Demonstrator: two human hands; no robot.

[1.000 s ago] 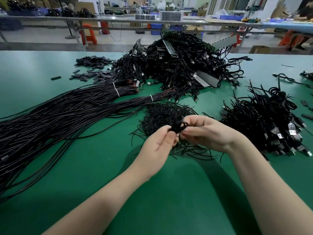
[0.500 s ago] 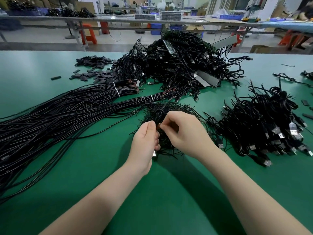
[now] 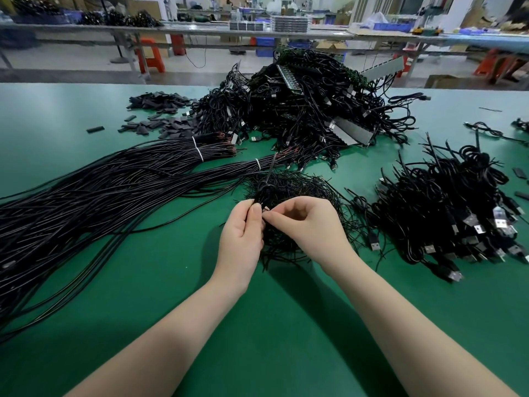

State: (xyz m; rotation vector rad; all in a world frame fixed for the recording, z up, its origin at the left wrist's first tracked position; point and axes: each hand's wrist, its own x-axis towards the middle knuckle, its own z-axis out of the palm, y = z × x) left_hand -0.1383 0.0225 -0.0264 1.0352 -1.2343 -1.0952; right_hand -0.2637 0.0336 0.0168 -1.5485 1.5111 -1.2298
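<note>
Cable coil (image 3: pixel 264 191), small and black, being held just above a nest of thin black ties (image 3: pixel 309 184) at the middle of the green table (image 3: pixel 51 116). Standing on end, long axis running away from the camera's wearer, one loose tail (image 3: pixel 272 167) pointing up and toward the far heap (image 3: pixel 300 110), leaning slightly right. Being gripped from the left by the left hand (image 3: pixel 243 233), thumb and fingers curling round its lower end. Being pinched from the right by the right hand (image 3: pixel 312 224), thumb and forefinger closing on a small pale tip at the coil's base, other fingers curling in. Meeting at the fingertips, both. Lying around them:
- two bundles of long black cables (image 3: pixel 128 181), each banded in white, fanning out to the left;
- the one far heap, tall and tangled, plugs showing;
- one heap of coiled cables (image 3: pixel 443 210) to the right, metal plugs facing the near edge;
- one scatter of flat black pieces (image 3: pixel 160 110) at far left.
</note>
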